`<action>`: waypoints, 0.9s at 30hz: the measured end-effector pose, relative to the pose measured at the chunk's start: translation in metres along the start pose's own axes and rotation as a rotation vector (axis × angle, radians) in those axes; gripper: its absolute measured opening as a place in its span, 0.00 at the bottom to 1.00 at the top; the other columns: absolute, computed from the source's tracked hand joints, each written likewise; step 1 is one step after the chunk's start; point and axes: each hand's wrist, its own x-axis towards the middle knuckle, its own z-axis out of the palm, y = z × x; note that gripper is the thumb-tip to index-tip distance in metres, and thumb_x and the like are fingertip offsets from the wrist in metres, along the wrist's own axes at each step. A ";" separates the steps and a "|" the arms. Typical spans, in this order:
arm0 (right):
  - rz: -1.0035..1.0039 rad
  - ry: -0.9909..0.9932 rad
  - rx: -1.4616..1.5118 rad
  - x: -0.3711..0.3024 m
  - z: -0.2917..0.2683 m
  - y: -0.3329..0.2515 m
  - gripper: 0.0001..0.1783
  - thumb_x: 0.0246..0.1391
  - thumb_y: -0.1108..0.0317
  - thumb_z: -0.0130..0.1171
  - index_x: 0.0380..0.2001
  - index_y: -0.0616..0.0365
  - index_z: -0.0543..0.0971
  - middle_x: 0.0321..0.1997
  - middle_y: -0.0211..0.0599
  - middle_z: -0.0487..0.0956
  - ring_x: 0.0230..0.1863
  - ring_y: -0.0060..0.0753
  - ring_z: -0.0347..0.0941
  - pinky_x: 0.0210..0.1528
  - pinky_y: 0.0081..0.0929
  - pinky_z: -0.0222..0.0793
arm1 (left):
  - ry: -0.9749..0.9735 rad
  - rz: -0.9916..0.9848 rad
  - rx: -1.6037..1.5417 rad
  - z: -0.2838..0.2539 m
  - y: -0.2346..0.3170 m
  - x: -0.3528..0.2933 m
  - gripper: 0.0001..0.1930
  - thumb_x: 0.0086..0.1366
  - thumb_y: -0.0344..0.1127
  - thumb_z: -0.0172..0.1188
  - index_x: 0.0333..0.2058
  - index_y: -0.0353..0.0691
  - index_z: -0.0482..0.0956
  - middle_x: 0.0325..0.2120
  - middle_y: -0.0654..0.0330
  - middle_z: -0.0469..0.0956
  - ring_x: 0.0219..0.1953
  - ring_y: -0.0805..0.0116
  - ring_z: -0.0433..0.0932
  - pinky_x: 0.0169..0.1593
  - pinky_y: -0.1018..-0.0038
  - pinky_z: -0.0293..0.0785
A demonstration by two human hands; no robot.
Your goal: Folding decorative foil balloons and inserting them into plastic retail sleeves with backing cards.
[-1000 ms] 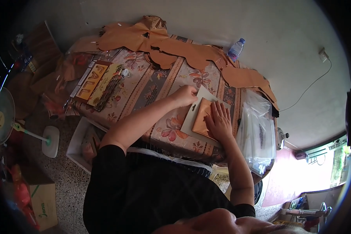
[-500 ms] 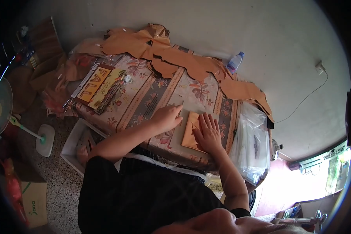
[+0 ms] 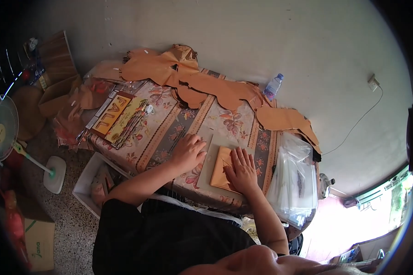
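Note:
My right hand (image 3: 243, 170) lies flat with its fingers stretched out on a folded orange-tan packet (image 3: 221, 170), covering its right part. Under the packet is a thin grey board (image 3: 207, 169), which rests on the floral tablecloth (image 3: 159, 155). Just left of the board, my left hand (image 3: 187, 153) hovers or rests low over the cloth with its fingers loosely bent and a little apart. Nothing shows in that hand. A stack of clear plastic sleeves (image 3: 289, 183) lies to the right of my right forearm.
Brown paper cut-outs (image 3: 215, 89) line the table's far side, beside a water bottle (image 3: 273, 87). Printed autumn-coloured cards (image 3: 117, 117) are stacked at the left. A white bin (image 3: 83, 185) stands below the left edge, near a standing fan (image 3: 54, 169). A cord hangs from a wall socket (image 3: 373, 82).
My left hand has drawn back left, off the board's edge, and its fingers have bent. My right hand stays flat on the packet. The whole view has shifted slightly.

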 end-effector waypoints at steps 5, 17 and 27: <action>0.002 -0.008 -0.002 0.003 0.001 0.001 0.36 0.59 0.48 0.46 0.65 0.57 0.59 0.69 0.47 0.58 0.71 0.49 0.49 0.71 0.45 0.38 | 0.017 -0.018 -0.056 -0.001 -0.002 0.001 0.12 0.54 0.33 0.63 0.37 0.36 0.77 0.34 0.56 0.70 0.39 0.57 0.72 0.43 0.64 0.70; 0.013 -0.004 -0.002 0.002 0.001 0.002 0.36 0.58 0.48 0.47 0.65 0.56 0.59 0.69 0.47 0.57 0.71 0.50 0.48 0.71 0.44 0.37 | 0.052 0.026 -0.110 -0.002 0.004 0.003 0.11 0.56 0.24 0.56 0.39 0.37 0.80 0.29 0.55 0.72 0.34 0.57 0.75 0.39 0.66 0.75; 0.009 -0.018 -0.009 0.000 0.001 0.001 0.36 0.58 0.49 0.48 0.65 0.56 0.59 0.69 0.47 0.57 0.71 0.49 0.49 0.71 0.44 0.38 | -0.226 -0.113 -0.166 -0.015 0.030 -0.001 0.12 0.56 0.32 0.59 0.39 0.38 0.77 0.35 0.54 0.74 0.36 0.54 0.77 0.39 0.63 0.75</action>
